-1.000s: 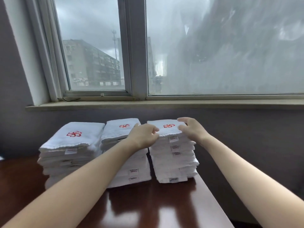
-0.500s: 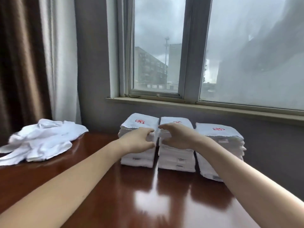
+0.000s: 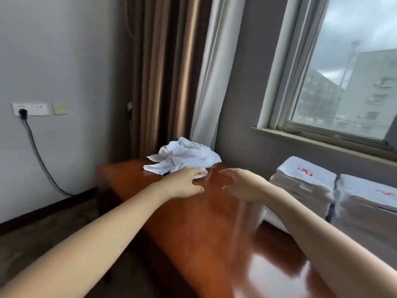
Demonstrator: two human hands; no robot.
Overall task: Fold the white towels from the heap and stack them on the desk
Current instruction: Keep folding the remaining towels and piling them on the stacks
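loose heap [image 3: 182,155] of white towels on the surface [image 3: 193,229] | our left hand [image 3: 185,182] straight-fingered at heap's near edge | right hand [image 3: 242,187] empty, spread, just beside heap | soft, light, limp: we would pinch a top hem

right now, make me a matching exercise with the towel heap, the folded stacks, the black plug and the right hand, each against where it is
1 towel heap
2 folded stacks
3 black plug
4 right hand

a in the wall socket
b beneath the window
c above bare desk, holding nothing
d far desk corner, by the curtain

Pairs: 1-d, 2-b, 3-a, 4-c
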